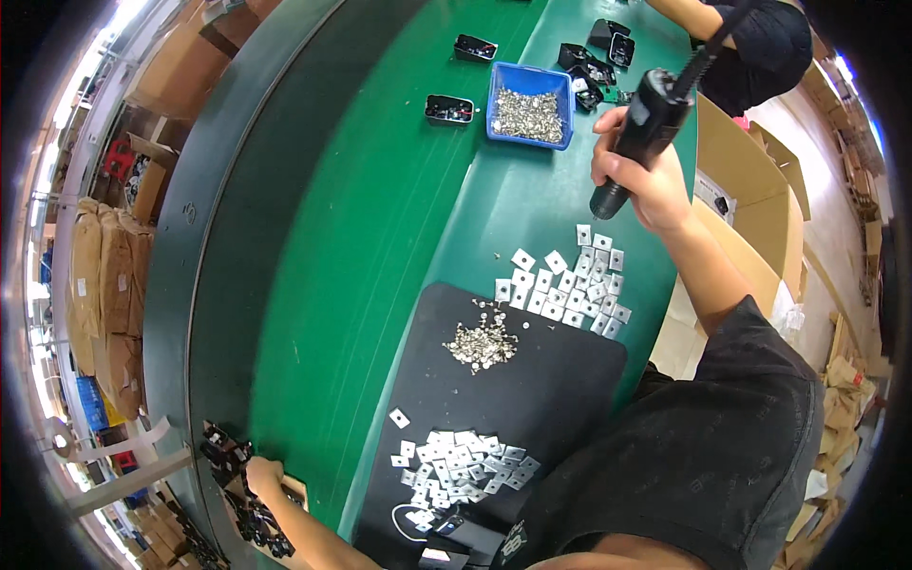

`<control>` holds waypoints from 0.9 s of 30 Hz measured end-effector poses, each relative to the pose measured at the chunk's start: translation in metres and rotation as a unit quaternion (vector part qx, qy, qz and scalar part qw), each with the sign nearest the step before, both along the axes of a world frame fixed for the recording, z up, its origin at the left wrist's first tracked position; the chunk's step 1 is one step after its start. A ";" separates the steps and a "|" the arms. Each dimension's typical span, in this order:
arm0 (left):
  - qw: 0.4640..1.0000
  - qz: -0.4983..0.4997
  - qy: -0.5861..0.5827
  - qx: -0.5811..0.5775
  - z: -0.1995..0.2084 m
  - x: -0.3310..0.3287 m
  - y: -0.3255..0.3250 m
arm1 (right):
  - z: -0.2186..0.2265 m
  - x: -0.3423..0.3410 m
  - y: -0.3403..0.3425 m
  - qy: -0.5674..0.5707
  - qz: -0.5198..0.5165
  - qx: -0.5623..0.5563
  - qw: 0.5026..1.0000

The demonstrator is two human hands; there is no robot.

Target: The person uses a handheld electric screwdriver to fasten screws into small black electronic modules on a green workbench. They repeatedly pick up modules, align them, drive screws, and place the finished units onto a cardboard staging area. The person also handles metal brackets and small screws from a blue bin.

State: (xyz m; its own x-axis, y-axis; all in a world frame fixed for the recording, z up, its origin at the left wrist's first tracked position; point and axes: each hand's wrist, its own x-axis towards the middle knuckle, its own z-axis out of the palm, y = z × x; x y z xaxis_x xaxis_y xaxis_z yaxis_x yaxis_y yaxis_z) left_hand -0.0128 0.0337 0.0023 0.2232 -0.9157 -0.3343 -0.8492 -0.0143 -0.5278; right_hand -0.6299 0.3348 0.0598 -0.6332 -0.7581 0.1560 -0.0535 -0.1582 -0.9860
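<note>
My right hand [651, 180] is wrapped round a black electric screwdriver [646, 133], its tip pointing down over the green bench and its cord rising to the upper right. Below that tip lie many small silver square plates [575, 290] with holes. At the lower left, my left hand [266, 477] is stretched across the green belt, its fingers closed at a cluster of black parts [226, 451]. What those fingers grip is too small to make out. Just beside it stands a cardboard box [296, 492] with more black parts.
A black mat [579, 366] bears a pile of screws [483, 345] and more plates [456, 465]. Further off are a blue bin [496, 109] of screws, black housings [449, 109] on the green belt [351, 237], and a co-worker's arm [692, 14]. An open carton [760, 209] stands at right.
</note>
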 end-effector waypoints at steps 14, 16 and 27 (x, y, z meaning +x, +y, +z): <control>0.992 0.025 0.113 -0.048 0.004 -0.154 -0.027 | -0.054 -0.023 -0.024 0.237 0.034 0.082 0.967; 0.992 0.045 0.121 -0.010 0.008 -0.181 -0.024 | -0.047 -0.027 -0.015 0.245 0.037 0.090 0.965; 0.992 -0.022 0.117 -0.032 -0.004 -0.218 -0.029 | -0.058 -0.052 -0.002 0.280 0.004 0.172 0.944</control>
State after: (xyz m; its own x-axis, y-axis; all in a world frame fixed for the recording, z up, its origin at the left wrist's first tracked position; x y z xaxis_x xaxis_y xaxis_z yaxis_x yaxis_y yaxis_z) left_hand -0.2312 0.0049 -0.0015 0.1051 -0.9442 -0.3122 -0.9488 -0.0012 -0.3157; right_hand -0.6823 0.3332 0.0022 -0.5191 -0.8290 0.2080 -0.5817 0.1643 -0.7967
